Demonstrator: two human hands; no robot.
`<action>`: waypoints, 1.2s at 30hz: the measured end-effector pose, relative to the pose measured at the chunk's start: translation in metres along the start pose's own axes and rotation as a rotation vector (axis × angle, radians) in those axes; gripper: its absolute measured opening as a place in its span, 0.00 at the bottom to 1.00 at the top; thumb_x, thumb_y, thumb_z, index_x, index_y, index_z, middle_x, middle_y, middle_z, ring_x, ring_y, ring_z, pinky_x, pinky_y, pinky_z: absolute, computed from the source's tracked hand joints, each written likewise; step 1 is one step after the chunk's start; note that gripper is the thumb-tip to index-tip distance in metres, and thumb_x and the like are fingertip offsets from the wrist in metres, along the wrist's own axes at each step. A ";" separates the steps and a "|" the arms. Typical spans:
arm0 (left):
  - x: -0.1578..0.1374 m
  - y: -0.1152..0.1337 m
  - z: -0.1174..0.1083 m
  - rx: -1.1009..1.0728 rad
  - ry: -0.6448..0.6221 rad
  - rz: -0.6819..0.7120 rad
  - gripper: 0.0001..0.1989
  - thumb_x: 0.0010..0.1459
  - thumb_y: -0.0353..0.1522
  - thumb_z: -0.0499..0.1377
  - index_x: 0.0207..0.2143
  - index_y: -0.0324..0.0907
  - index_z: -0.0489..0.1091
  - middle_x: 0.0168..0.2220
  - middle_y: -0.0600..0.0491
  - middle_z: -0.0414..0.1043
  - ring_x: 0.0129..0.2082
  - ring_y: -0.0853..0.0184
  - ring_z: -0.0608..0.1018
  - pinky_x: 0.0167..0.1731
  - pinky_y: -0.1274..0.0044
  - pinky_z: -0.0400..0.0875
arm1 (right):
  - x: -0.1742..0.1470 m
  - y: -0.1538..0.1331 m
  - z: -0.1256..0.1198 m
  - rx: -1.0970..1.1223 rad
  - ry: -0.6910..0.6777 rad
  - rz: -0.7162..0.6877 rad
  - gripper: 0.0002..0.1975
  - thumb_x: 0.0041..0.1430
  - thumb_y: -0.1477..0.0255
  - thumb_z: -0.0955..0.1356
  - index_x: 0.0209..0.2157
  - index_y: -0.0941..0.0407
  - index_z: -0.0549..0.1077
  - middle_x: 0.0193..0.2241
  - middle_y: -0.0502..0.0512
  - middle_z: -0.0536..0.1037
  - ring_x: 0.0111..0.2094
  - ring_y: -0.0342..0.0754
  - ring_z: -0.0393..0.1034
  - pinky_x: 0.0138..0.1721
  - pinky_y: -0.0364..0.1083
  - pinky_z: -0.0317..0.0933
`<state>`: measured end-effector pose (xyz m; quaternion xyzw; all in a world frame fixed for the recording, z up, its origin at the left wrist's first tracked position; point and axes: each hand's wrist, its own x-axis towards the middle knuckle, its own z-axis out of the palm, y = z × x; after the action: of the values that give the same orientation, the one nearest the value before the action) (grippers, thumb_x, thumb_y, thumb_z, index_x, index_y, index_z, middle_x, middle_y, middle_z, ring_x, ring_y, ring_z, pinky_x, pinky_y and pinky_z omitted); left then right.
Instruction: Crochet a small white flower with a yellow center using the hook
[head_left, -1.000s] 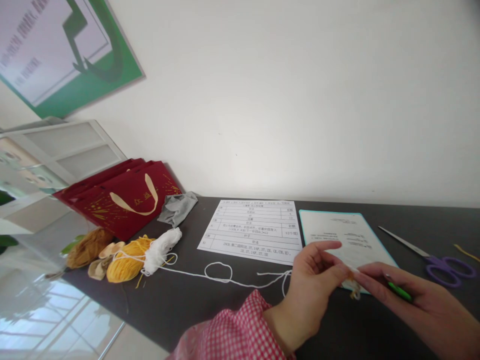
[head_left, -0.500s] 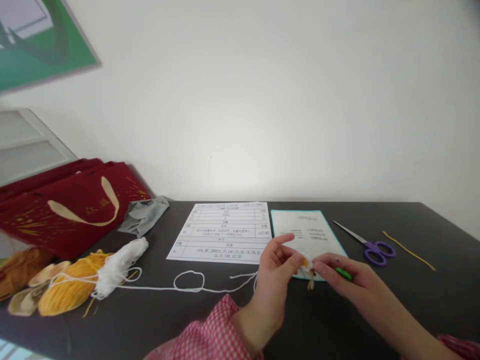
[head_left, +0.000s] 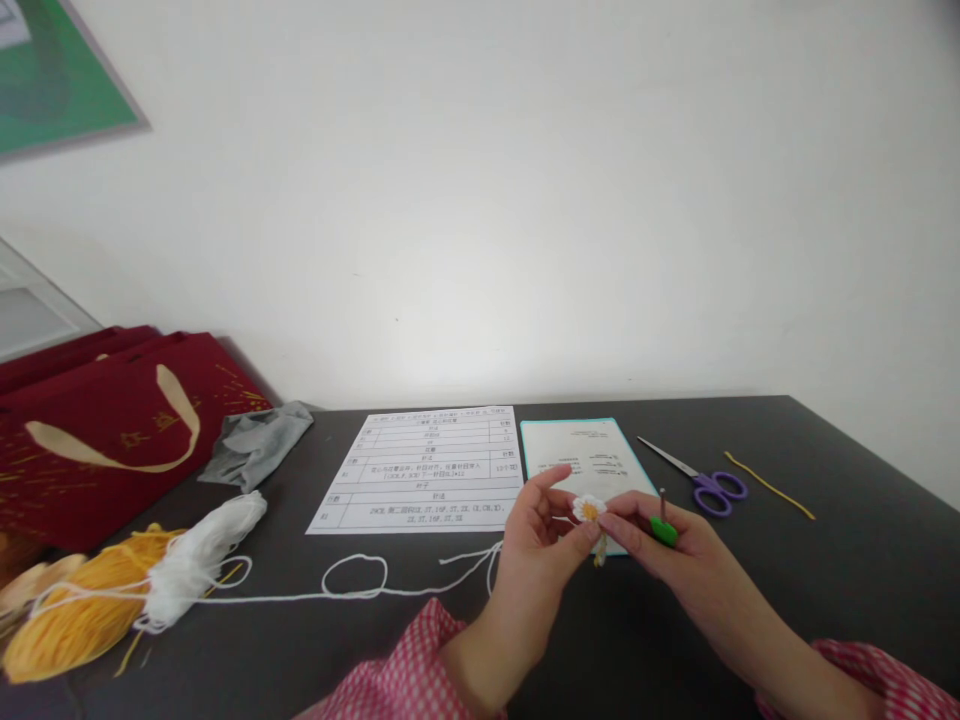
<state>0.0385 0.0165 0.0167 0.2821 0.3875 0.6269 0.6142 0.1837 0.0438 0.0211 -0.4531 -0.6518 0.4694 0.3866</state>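
Observation:
A small crocheted daisy (head_left: 589,508), white petals round a yellow centre, faces up between my two hands. My left hand (head_left: 531,565) pinches its left edge between thumb and forefinger, with the little finger raised. On the right edge, my right hand (head_left: 679,565) presses thumb and forefinger to the petals. That same hand also keeps a crochet hook with a green grip (head_left: 664,531) tucked in it, its shaft standing up. Short yarn ends (head_left: 600,548) hang below the daisy. White working yarn (head_left: 300,598) runs left from behind my left hand, with a loose loop on the table.
At left lie a white yarn skein (head_left: 204,560), a yellow yarn skein (head_left: 90,605), grey cloth (head_left: 259,445) and dark red gift bags (head_left: 112,420). A printed pattern sheet (head_left: 420,470) and a blue-edged booklet (head_left: 562,450) lie ahead. Purple-handled scissors (head_left: 709,490) and a yellow yarn piece (head_left: 769,485) are right.
The daisy has been turned, so its petals and yellow centre now face me. The hook's shaft now shows above my right hand. My view has shifted to the right.

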 end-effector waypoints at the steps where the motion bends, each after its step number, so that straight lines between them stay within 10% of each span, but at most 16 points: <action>1: 0.000 0.001 0.000 0.004 0.000 0.001 0.28 0.38 0.32 0.73 0.45 0.42 0.71 0.29 0.57 0.71 0.29 0.71 0.72 0.33 0.77 0.67 | 0.000 0.000 0.000 0.002 -0.001 0.000 0.15 0.55 0.57 0.69 0.26 0.54 0.76 0.26 0.52 0.78 0.32 0.50 0.72 0.35 0.45 0.65; 25: -0.004 0.001 0.001 0.018 -0.038 -0.041 0.29 0.39 0.36 0.73 0.45 0.41 0.71 0.28 0.57 0.71 0.29 0.72 0.72 0.34 0.76 0.64 | 0.000 -0.003 -0.003 -0.139 0.069 -0.051 0.15 0.51 0.54 0.69 0.24 0.51 0.76 0.24 0.50 0.79 0.29 0.50 0.74 0.33 0.43 0.67; 36: -0.005 0.008 0.007 0.191 -0.025 -0.160 0.15 0.39 0.41 0.71 0.23 0.38 0.77 0.19 0.57 0.68 0.20 0.73 0.65 0.25 0.77 0.57 | 0.001 -0.006 -0.005 -0.105 0.084 0.005 0.19 0.48 0.49 0.70 0.24 0.51 0.78 0.24 0.53 0.79 0.30 0.54 0.73 0.32 0.47 0.67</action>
<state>0.0400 0.0126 0.0276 0.3151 0.4589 0.5326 0.6375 0.1866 0.0453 0.0282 -0.4936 -0.6576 0.4161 0.3883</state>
